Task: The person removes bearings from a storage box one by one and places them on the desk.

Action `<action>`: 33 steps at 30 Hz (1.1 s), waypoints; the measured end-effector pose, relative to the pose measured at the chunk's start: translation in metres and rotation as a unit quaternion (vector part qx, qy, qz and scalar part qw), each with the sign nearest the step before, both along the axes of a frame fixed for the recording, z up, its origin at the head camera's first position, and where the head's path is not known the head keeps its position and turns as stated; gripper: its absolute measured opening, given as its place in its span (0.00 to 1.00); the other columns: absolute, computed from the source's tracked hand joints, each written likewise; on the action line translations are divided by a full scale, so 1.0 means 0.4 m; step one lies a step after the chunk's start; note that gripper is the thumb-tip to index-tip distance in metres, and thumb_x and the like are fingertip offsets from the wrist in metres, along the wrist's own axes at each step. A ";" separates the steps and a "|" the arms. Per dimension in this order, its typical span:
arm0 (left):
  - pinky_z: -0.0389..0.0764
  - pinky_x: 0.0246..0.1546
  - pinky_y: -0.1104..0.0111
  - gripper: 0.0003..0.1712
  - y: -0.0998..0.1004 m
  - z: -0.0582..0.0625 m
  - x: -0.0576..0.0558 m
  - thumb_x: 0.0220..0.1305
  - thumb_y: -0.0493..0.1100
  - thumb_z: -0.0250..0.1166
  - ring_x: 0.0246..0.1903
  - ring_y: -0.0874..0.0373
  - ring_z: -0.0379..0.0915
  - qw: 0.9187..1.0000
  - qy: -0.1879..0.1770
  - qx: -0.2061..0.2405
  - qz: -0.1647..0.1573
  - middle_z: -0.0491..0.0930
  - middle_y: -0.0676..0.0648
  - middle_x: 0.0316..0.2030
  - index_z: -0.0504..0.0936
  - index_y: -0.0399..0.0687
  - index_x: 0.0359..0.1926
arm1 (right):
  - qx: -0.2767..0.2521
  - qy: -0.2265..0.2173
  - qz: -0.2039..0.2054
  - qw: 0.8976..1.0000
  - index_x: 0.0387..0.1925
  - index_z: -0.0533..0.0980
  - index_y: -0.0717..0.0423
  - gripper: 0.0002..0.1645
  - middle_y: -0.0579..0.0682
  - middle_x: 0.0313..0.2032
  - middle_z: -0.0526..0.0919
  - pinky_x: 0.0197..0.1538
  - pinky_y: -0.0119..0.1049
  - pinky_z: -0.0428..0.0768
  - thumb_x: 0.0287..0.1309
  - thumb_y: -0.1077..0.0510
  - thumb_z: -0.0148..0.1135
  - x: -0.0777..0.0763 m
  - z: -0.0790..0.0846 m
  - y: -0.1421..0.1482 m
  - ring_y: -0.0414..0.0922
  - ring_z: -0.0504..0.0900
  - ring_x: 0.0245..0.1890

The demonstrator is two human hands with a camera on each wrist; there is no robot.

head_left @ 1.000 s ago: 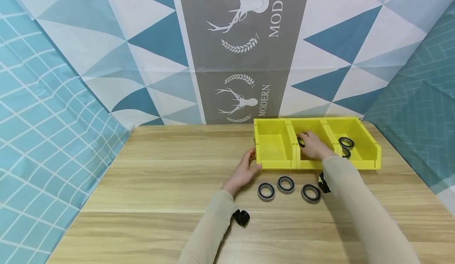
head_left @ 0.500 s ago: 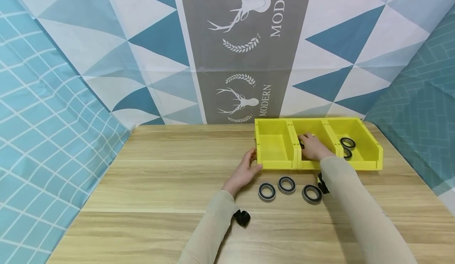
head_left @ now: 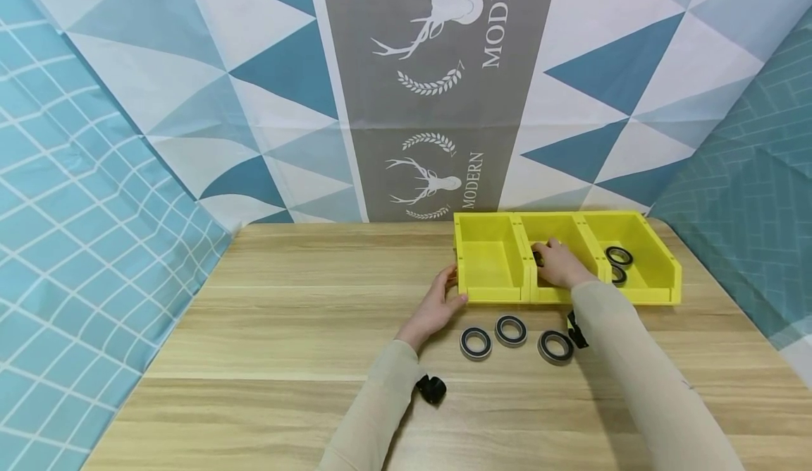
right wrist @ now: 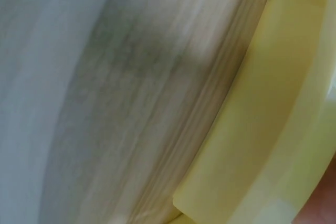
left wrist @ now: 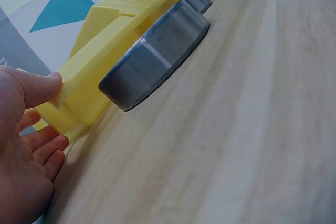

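A yellow three-compartment bin (head_left: 493, 293) stands at the back right of the table. My left hand (head_left: 434, 309) grips its left front corner; the left wrist view has the thumb on the front edge and the other fingers along the side. Inside the middle compartment, my right hand (head_left: 561, 263) pinches a dark ball bearing (head_left: 538, 259), mostly covered by the fingers. Two bearings lie in the right compartment, the upper bearing (head_left: 610, 254) overlapping the lower one. On the table in front are a left bearing (head_left: 466, 344), a middle bearing (head_left: 500, 331) and a right bearing (head_left: 543, 349).
The wooden table (head_left: 304, 344) stretches left and forward of the bin. A patterned cloth backdrop (head_left: 285, 154) rises behind it, and blue cloth covers both sides. Black wrist cameras (head_left: 433, 389) hang under the sleeves, the right one close to the right bearing.
The bearing in my right hand has tipped, its ring face now less visible. My left hand stays at the bin's corner, and the bearings on the table have not moved.
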State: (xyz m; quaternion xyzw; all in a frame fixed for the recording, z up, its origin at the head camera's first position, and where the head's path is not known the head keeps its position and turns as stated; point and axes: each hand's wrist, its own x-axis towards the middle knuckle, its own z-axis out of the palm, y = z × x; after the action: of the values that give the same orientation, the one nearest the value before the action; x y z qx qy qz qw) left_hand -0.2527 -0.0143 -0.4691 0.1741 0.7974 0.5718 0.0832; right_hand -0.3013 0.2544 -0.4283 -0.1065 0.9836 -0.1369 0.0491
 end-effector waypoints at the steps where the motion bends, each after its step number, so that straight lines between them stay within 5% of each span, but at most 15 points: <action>1: 0.51 0.67 0.57 0.38 0.000 -0.004 -0.002 0.63 0.40 0.56 0.64 0.50 0.55 1.000 0.002 -0.002 0.001 0.56 0.43 0.65 0.47 0.44 0.69 | 0.001 -0.001 0.001 1.000 0.61 0.60 0.68 0.31 0.75 0.56 0.59 0.54 0.63 0.66 0.61 0.55 0.51 0.000 -0.001 0.000 0.71 0.60 0.55; 24: 0.49 0.67 0.53 0.38 0.000 -0.002 0.001 0.63 0.38 0.55 0.64 0.46 0.54 1.000 -0.009 0.000 0.003 0.57 0.38 0.65 0.47 0.40 0.69 | 0.004 0.012 0.037 0.999 0.55 0.67 0.71 0.27 0.71 0.48 0.69 0.47 0.56 0.73 0.56 0.59 0.56 0.022 0.018 0.002 0.63 0.72 0.45; 33: 0.50 0.67 0.57 0.38 0.001 0.000 0.004 0.63 0.41 0.56 0.64 0.50 0.55 1.000 -0.003 0.002 0.005 0.57 0.42 0.65 0.48 0.46 0.69 | -0.001 0.032 0.039 0.999 0.52 0.69 0.69 0.26 0.69 0.47 0.71 0.46 0.54 0.75 0.52 0.60 0.60 0.025 0.016 0.020 0.61 0.74 0.44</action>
State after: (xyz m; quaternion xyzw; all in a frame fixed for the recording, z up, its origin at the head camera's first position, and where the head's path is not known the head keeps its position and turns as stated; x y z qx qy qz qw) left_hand -0.2510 -0.0138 -0.4691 0.1686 0.7970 0.5739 0.0830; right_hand -0.2915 0.2624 -0.4219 -0.1494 0.9795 -0.1329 0.0227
